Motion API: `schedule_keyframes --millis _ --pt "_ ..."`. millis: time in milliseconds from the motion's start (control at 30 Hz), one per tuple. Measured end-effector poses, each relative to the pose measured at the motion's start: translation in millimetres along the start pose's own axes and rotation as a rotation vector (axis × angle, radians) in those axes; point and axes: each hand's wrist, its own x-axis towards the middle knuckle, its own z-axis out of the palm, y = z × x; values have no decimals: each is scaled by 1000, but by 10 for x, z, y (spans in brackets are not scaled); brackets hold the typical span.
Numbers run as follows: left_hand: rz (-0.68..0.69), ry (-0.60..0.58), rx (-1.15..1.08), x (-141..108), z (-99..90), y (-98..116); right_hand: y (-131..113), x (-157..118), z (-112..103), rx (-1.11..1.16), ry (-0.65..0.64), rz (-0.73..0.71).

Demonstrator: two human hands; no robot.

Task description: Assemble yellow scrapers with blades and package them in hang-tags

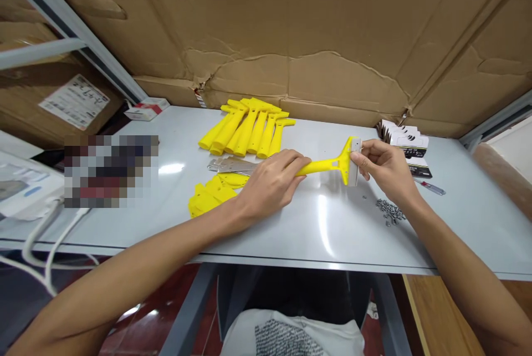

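My left grip [272,181] and right grip [384,167] clasp a scraper [326,167]; a box [147,109], contents hidden, sits by the bench's [291,239] back-left corner.

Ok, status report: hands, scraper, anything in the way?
Left grip on yellow scraper. Right grip pinching its metal strip. Screws near right wrist, seemingly not obstructing.

Scraper [322,168] at 3 o'clock: plain bright yellow, head plate [353,172] silvery white. Heaped handles [249,130], 11 o'clock: same solid yellow. Flat pieces [210,198], 8 o'clock: yellow too. Tabletop [291,234], 6 o'clock: pale blue-grey, white glare streak. Cardboard [291,6], 12 o'clock: brown. Small carton [147,109], between 9 and 10: white and red. Boxes [409,142], 3 o'clock: white, black bands. Screws [389,212], between 3 and 4: dark silver. Shirt [291,336], 6 o'clock: white, dark script-like print. Floor [199,311], 7 o'clock: deep red, pale lines.
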Motion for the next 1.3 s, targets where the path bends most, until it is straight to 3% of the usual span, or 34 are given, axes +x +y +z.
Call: schedule_keyframes --millis 367,567,667,800,900,1000,1133,1233,1300 --pt "45 56 37 33 -46 -8 38 -58 65 20 44 -104" --pt "74 99 23 42 -26 -40 19 -63 85 26 7 -72" --pt "96 81 99 45 -33 18 -20 -104 114 46 21 -91" --pt "229 -14 228 46 -59 131 -87 -242 244 64 -12 -61" --pt "284 -102 219 42 -42 161 -122 -335 361 89 7 -22" --pt "303 -113 216 40 -1 135 -143 -333 437 108 27 3" --pt "278 -95 315 67 -55 -42 -151 -236 471 101 -7 -45" --pt "101 4 399 107 -204 -362 -141 -242 552 -43 64 -246" --pt "-37 57 448 125 -294 -625 -146 -310 711 -253 19 -478"
